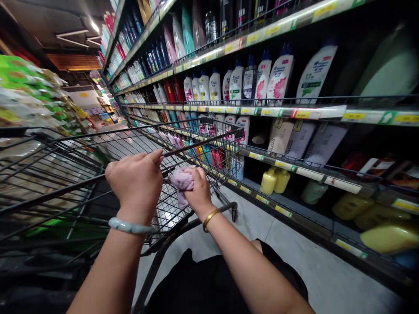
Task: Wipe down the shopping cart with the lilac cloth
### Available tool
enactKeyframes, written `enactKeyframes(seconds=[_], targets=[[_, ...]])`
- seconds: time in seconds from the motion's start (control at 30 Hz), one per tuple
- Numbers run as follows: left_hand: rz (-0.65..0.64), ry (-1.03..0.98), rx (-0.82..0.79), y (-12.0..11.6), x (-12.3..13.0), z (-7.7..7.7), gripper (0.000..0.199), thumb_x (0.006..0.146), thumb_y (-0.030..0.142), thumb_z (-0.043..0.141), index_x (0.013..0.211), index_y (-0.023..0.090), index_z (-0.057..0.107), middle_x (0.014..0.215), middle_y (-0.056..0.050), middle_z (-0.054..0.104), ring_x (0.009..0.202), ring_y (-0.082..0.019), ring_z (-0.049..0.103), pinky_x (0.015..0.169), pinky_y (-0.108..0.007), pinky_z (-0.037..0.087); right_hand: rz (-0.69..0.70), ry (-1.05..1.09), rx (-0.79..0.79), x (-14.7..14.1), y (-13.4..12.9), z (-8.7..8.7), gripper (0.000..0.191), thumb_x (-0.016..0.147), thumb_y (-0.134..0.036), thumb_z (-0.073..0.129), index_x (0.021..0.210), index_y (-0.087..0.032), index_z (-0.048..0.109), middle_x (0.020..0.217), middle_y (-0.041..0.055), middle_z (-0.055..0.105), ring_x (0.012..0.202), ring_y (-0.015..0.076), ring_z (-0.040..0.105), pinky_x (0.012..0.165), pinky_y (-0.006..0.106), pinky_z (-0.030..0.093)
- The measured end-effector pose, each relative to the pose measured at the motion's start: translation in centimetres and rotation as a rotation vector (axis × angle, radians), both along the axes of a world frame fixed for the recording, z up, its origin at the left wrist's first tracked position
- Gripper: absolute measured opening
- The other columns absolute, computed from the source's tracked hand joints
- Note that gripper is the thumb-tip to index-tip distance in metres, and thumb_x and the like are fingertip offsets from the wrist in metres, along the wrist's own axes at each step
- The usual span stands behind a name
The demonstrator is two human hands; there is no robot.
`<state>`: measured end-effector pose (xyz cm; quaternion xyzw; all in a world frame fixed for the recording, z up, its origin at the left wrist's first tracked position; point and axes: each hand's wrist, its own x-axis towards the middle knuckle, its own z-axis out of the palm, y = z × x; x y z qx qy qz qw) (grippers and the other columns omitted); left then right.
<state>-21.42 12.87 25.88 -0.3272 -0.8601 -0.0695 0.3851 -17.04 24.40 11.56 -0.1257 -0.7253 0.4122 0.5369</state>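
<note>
My left hand (136,185), with a pale jade bangle at the wrist, is closed round the top bar of a black wire shopping cart (196,146). To its right and a little lower, my right hand (198,192) grips a crumpled light purple cloth (182,181). A gold bangle circles that wrist. The cloth is bunched in the fingers and a loose end hangs down in front of the cart's wire mesh. Whether the cloth touches the wires I cannot tell.
Shelves of shampoo bottles (279,78) run along the right side and into the distance. Yellow bottles (269,181) stand on the bottom shelf. A cart wheel (234,213) rests on the grey tiled floor (281,244). Blurred packaged goods (29,91) are stacked at the left.
</note>
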Motion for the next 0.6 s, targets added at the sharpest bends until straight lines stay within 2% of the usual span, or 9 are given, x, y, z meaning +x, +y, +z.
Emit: enactKeyframes(seconds=[0.07, 0.17, 0.23, 0.27, 0.4, 0.47, 0.53, 0.6], targets=[[-0.002, -0.008, -0.005, 0.2, -0.1, 0.1, 0.053, 0.106, 0.043, 0.028, 0.126, 0.031, 0.075, 0.096, -0.008, 0.077, 0.088, -0.029, 0.064, 0.070, -0.041, 0.028, -0.101, -0.042, -0.137, -0.3, 1.6, -2.5, 0.048, 0.063, -0.004, 0.061, 0.107, -0.024, 0.065, 0.110, 0.0047, 0.063, 0.102, 0.0220, 0.064, 0.093, 0.033, 0.053], [-0.016, -0.027, -0.011, 0.9, -0.3, 0.3, 0.053, 0.105, 0.044, 0.029, 0.125, 0.030, 0.076, 0.096, -0.009, 0.078, 0.088, -0.029, 0.066, 0.069, -0.040, 0.029, -0.227, 0.012, -0.481, -1.0, 3.5, -5.4, 0.044, 0.063, -0.006, 0.055, 0.103, -0.022, 0.061, 0.102, 0.0032, 0.065, 0.097, 0.0208, 0.063, 0.092, 0.034, 0.052], [-0.023, -0.029, -0.023, 1.5, -0.2, 0.4, 0.053, 0.104, 0.044, 0.030, 0.125, 0.029, 0.076, 0.096, -0.009, 0.078, 0.089, -0.030, 0.067, 0.067, -0.040, 0.030, -0.256, 0.041, -0.640, -1.5, 3.9, -5.9, 0.041, 0.065, -0.009, 0.052, 0.104, -0.021, 0.059, 0.099, 0.0031, 0.066, 0.092, 0.0199, 0.063, 0.088, 0.034, 0.052], [-0.023, -0.029, -0.036, 1.7, -0.2, 0.4, 0.053, 0.104, 0.044, 0.031, 0.125, 0.028, 0.076, 0.097, -0.009, 0.078, 0.089, -0.030, 0.068, 0.066, -0.039, 0.030, -0.263, 0.045, -0.671, -1.8, 3.7, -5.7, 0.041, 0.067, -0.010, 0.053, 0.105, -0.021, 0.058, 0.101, 0.0037, 0.066, 0.092, 0.0199, 0.063, 0.088, 0.034, 0.052], [0.025, -0.043, -0.091, 2.5, 0.4, 0.9, 0.054, 0.103, 0.043, 0.031, 0.123, 0.026, 0.077, 0.097, -0.012, 0.078, 0.089, -0.034, 0.070, 0.064, -0.039, 0.031, -0.305, 0.072, -0.615, -2.6, 2.3, -3.8, 0.044, 0.071, -0.016, 0.057, 0.115, -0.021, 0.054, 0.116, 0.0092, 0.062, 0.106, 0.0224, 0.059, 0.098, 0.037, 0.048], [0.056, -0.065, -0.115, 2.8, 0.8, 1.3, 0.053, 0.102, 0.043, 0.032, 0.122, 0.026, 0.078, 0.096, -0.013, 0.079, 0.089, -0.035, 0.070, 0.064, -0.039, 0.033, -0.314, 0.077, -0.579, -2.7, 2.0, -3.2, 0.045, 0.072, -0.015, 0.057, 0.116, -0.022, 0.052, 0.118, 0.0102, 0.061, 0.108, 0.0228, 0.057, 0.101, 0.037, 0.047], [0.076, -0.097, -0.134, 2.9, 1.1, 1.7, 0.052, 0.101, 0.044, 0.034, 0.120, 0.026, 0.079, 0.095, -0.013, 0.079, 0.089, -0.035, 0.071, 0.064, -0.038, 0.035, -0.301, 0.072, -0.545, -2.7, 2.4, -3.3, 0.043, 0.073, -0.014, 0.056, 0.115, -0.022, 0.052, 0.117, 0.0094, 0.061, 0.109, 0.0222, 0.057, 0.103, 0.037, 0.045], [0.065, -0.129, -0.145, 3.1, 1.5, 2.1, 0.051, 0.100, 0.043, 0.035, 0.120, 0.024, 0.078, 0.097, -0.014, 0.079, 0.091, -0.035, 0.071, 0.065, -0.038, 0.036, -0.285, 0.058, -0.513, -2.6, 3.5, -4.2, 0.044, 0.071, -0.012, 0.054, 0.114, -0.023, 0.052, 0.115, 0.0074, 0.062, 0.108, 0.0213, 0.057, 0.102, 0.036, 0.046]])
